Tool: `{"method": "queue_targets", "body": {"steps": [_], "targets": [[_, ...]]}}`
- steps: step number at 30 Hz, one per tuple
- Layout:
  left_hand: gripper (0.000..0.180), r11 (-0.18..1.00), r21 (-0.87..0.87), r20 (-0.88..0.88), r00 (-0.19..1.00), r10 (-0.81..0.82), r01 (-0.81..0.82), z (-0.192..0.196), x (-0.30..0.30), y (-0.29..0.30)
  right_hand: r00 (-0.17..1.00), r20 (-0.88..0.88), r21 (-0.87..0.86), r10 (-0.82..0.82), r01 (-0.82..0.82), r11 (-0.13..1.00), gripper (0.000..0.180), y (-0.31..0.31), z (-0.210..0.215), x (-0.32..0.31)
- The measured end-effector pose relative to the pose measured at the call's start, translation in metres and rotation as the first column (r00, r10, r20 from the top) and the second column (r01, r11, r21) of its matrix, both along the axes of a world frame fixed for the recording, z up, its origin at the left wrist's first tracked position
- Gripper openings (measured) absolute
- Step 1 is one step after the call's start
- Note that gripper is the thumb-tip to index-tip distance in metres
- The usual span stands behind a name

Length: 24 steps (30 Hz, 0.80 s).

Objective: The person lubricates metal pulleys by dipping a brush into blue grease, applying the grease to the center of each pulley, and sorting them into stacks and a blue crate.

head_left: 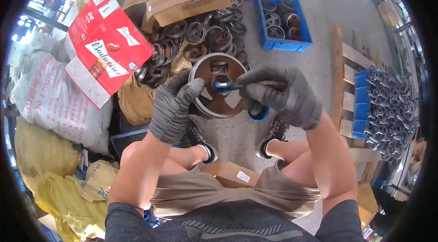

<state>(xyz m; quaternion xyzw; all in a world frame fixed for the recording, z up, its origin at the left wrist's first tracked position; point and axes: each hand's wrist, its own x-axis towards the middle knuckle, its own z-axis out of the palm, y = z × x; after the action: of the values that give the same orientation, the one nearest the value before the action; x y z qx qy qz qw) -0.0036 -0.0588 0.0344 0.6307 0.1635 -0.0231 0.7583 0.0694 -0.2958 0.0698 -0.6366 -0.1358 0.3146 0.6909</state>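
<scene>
My left hand [175,105], in a grey knitted glove, is closed on the left rim of a spoked metal wheel [221,104]. The wheel has a pale rim and a rusty brown middle, and is held up above the floor between my knees. My right hand [287,96], gloved alike, grips the thin dark handle of a small brush [222,84]. Its shiny, blue-tinted head is at the wheel's centre hole; exact contact is hard to make out. Partly hidden under my right hand is a round container with blue inside [259,114].
A heap of similar wheels [196,33] lies ahead, beside an open carton [189,5] and a red cardboard box [109,46]. A blue crate [285,46] holds several wheels. Right, metal parts [390,105] are stacked by a wooden pallet [337,73]. Sacks [59,100] crowd the left.
</scene>
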Motion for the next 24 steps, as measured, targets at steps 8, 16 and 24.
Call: {"method": "queue_targets", "body": {"steps": [8, 16, 24], "targets": [[0.039, 0.996, -0.086, -0.019, 1.0, -0.009, 0.007, 0.0, 0.002, 0.005, 0.569, 0.8, -0.223, 0.192, -0.015, 0.975, 0.028, -0.014, -0.001, 0.007], [0.045, 0.985, 0.07, -0.089, 0.984, -0.151, 0.158, -0.003, -0.002, 0.005, 0.49, 0.807, -0.319, 0.33, -0.107, 0.942, 0.035, -0.009, -0.015, 0.004], [0.04, 0.831, 0.516, -0.015, 0.972, -0.233, 0.207, 0.008, -0.006, -0.011, 0.428, 0.795, -0.455, 0.429, -0.047, 0.889, 0.024, -0.007, -0.012, -0.004]]}}
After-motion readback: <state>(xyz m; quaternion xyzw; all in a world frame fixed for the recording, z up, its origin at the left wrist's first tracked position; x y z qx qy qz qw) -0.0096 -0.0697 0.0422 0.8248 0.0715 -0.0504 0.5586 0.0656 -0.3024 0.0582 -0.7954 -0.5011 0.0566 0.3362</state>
